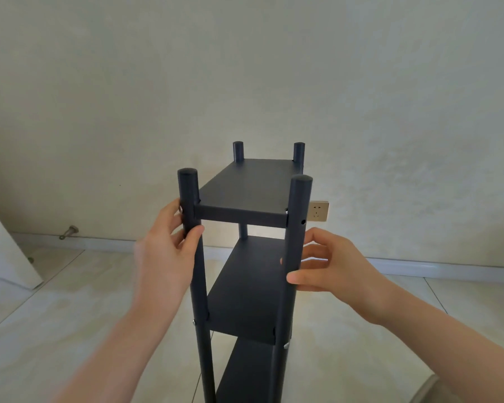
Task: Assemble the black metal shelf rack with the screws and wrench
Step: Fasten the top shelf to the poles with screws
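Observation:
The black metal shelf rack [245, 187] stands upright on the floor in front of me, with four round posts and three flat shelves visible, one above another. My left hand [166, 251] grips the near left post just below the top shelf, thumb in front and fingers behind. My right hand [332, 266] curls round the near right post a little lower, thumb on the post's front. Silver screw heads [286, 345] show at the joints of the middle shelf. A screw hole [303, 221] in the right post at the top shelf is open. No wrench is in view.
A pale wall stands close behind the rack, with a gold socket plate [319, 211] to the right of it. A white door leaf [3, 248] leans in at the left, and a metal doorstop [69, 231] sits near the skirting. The floor is light tile.

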`<action>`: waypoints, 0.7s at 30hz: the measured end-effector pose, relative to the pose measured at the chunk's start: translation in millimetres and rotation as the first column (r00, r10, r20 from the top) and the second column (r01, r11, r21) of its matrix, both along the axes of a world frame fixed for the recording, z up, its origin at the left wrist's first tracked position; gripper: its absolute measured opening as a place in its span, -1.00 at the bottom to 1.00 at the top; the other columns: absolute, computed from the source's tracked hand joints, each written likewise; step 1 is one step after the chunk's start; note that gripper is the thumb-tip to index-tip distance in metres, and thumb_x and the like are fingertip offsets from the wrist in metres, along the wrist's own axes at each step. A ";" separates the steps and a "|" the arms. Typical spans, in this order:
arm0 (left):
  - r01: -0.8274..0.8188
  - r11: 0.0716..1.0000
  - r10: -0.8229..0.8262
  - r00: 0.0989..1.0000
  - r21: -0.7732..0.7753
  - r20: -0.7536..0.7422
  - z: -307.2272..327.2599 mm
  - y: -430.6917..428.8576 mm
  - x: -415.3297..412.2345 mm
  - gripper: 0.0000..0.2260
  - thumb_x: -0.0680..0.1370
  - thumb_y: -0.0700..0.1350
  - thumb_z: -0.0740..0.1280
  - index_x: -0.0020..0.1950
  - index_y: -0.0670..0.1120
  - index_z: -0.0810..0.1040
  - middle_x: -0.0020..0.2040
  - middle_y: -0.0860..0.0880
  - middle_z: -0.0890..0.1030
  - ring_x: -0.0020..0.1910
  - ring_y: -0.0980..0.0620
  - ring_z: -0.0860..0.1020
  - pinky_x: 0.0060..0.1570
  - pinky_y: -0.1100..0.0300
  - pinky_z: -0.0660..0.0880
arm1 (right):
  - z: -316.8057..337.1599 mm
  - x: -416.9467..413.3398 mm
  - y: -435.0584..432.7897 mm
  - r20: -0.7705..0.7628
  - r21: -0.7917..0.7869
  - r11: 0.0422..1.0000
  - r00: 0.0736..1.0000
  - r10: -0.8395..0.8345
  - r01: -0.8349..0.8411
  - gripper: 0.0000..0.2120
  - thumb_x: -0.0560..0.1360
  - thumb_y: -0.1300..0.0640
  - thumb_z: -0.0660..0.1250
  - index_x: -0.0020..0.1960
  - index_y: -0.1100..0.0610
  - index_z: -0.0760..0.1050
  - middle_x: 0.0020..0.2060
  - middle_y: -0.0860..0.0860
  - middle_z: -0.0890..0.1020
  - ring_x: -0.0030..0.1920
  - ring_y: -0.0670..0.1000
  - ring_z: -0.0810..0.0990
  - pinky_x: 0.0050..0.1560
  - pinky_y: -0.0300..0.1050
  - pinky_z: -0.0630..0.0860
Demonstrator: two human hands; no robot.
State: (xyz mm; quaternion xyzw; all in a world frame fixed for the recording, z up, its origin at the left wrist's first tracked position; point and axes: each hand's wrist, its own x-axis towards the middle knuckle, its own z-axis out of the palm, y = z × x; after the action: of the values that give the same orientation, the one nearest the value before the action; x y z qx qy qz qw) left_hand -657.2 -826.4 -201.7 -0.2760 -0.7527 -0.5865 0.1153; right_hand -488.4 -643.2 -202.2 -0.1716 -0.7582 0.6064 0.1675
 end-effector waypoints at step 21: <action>-0.280 0.924 0.306 0.950 -0.262 0.064 -5.9 -20.0 0.7 -0.67 0.51 0.11 0.46 -0.26 -0.08 0.48 -0.36 0.01 0.62 -0.31 -0.09 0.65 -0.19 -0.03 0.59 | 41.8 0.3 7.2 0.133 0.466 0.884 0.984 -0.119 0.044 -0.94 0.44 0.09 0.49 -0.12 -0.04 0.64 -0.26 -0.16 0.70 -0.19 -0.26 0.65 -0.13 -0.36 0.47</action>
State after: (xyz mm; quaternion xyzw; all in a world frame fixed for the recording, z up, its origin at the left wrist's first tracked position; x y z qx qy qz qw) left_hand -656.5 -846.4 -207.6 -0.1418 -0.8582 -0.4767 0.1267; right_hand -488.2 -636.0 -160.3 -0.2062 -0.8833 0.3859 0.1685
